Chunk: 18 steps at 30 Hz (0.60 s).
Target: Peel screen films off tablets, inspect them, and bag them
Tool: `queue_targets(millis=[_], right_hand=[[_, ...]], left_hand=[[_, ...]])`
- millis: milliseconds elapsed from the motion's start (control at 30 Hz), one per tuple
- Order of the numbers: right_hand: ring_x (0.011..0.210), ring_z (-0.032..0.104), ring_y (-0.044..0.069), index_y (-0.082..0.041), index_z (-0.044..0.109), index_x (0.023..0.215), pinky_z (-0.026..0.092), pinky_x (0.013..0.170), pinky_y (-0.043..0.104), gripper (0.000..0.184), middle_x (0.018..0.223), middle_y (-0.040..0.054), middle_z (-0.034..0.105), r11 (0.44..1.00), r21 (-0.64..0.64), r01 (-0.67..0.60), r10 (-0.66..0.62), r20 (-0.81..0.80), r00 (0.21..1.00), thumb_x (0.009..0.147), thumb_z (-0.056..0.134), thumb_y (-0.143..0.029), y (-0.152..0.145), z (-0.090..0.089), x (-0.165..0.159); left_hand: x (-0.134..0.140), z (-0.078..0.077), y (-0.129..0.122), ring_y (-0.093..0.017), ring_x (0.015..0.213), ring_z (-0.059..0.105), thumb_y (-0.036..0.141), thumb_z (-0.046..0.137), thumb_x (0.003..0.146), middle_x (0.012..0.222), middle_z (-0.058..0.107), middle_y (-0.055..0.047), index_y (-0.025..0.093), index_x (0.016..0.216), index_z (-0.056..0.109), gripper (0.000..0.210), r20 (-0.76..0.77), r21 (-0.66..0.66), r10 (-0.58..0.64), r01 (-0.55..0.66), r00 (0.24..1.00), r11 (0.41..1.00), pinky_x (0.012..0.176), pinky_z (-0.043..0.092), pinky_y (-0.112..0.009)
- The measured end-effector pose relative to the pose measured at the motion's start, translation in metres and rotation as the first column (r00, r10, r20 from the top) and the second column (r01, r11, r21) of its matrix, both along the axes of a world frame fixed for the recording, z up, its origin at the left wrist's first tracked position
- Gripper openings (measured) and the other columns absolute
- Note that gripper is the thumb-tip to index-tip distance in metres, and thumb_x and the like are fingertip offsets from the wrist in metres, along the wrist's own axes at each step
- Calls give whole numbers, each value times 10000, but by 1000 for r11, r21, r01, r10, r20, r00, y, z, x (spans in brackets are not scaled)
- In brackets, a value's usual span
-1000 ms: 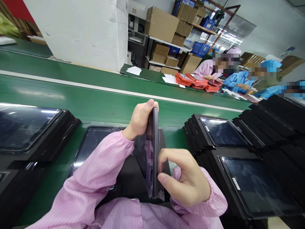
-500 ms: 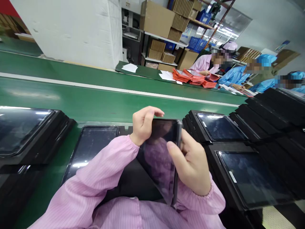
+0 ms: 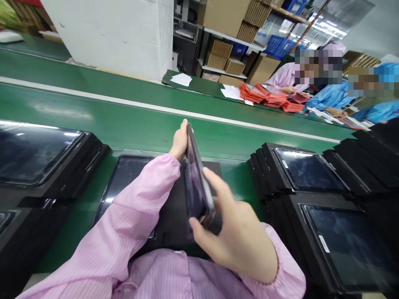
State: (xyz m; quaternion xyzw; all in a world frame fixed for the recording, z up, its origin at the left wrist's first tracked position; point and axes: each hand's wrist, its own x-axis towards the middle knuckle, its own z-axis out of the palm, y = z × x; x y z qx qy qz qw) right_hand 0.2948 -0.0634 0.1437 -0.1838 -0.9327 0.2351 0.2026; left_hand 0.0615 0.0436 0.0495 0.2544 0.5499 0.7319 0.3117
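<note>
The tablet (image 3: 198,182) was tilted almost edge-on, dead centre of the frame, up over a black box (image 3: 170,207), with the left hand (image 3: 179,143) clamped in a firm grip on its upper end! Down at the lower end came the right hand (image 3: 240,232), thumb and forefinger spread around the edge, though whether that grip pressed tight I couldn't tell; black stacks (image 3: 282,199) crowded the right side.

A dark, glossy tablet (image 3: 195,182) is held nearly edge-on
</note>
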Motion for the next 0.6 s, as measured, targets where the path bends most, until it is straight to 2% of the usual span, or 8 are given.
queue_targets(millis=[100, 167, 233, 333, 400, 500, 600], right_hand=[[474, 643, 225, -42, 137, 1597, 418, 424, 311, 910, 648, 40, 727, 988, 55, -144, 121, 302, 946, 871, 634, -270, -3, -8, -6], [586, 712, 269, -63, 79, 1615, 476, 476, 325, 1002, 742, 68, 770, 973, -1, -230, 212, 395, 894, 852, 689, -284, 4, -10, -9], [732, 759, 275, -146, 11, 1630, 553, 580, 335, 1100, 899, 70, 801, 941, -130, -312, 338, 386, 859, 827, 750, -280, 17, -7, -10], [811, 771, 212, -254, -58, 1628, 600, 692, 305, 1159, 1014, 26, 802, 854, -346, -389, 484, 252, 838, 830, 783, -260, 40, 3, -8], [825, 773, 185, -261, -42, 1629, 611, 728, 290, 1106, 1012, 18, 800, 819, -448, -359, 467, 155, 871, 864, 756, -251, 52, 8, -8], [814, 766, 175, -208, 57, 1633, 609, 763, 304, 955, 964, 28, 794, 825, -519, -222, 296, 64, 953, 916, 686, -265, 59, 3, -17], [712, 718, 161, -108, 173, 1610, 580, 742, 318, 824, 816, 6, 756, 826, -547, -134, 177, 26, 984, 947, 615, -319, 58, -8, -32]], left_hand=[[-6, 11, -4, -106, 401, 349, 711, 414, 950, 454, 396, 25, 213, 531, 458, 652, -70, 43, -2, 5, 998, 999, 436, 317, -254], [-9, 16, -7, -101, 415, 348, 707, 419, 954, 456, 393, 18, 211, 500, 459, 674, -139, 74, -15, 26, 990, 997, 449, 306, -254], [-11, 19, -8, -103, 424, 348, 690, 412, 968, 454, 381, 15, 211, 485, 453, 682, -156, 100, -19, 34, 988, 994, 457, 301, -256], [-12, 18, -7, -104, 422, 348, 693, 396, 976, 450, 357, 14, 207, 474, 434, 700, -143, 128, -23, 42, 989, 991, 468, 303, -263], [-11, 16, -6, -100, 414, 348, 704, 389, 975, 451, 342, 16, 202, 476, 422, 709, -138, 139, -30, 49, 990, 989, 475, 305, -268], [-9, 16, -6, -99, 410, 353, 682, 390, 987, 457, 345, 17, 197, 487, 419, 697, -135, 132, -33, 51, 990, 990, 485, 310, -277], [-6, 22, -9, -99, 417, 368, 611, 380, 1023, 449, 376, 11, 194, 479, 431, 687, -135, 124, -39, 56, 990, 991, 486, 313, -284]])
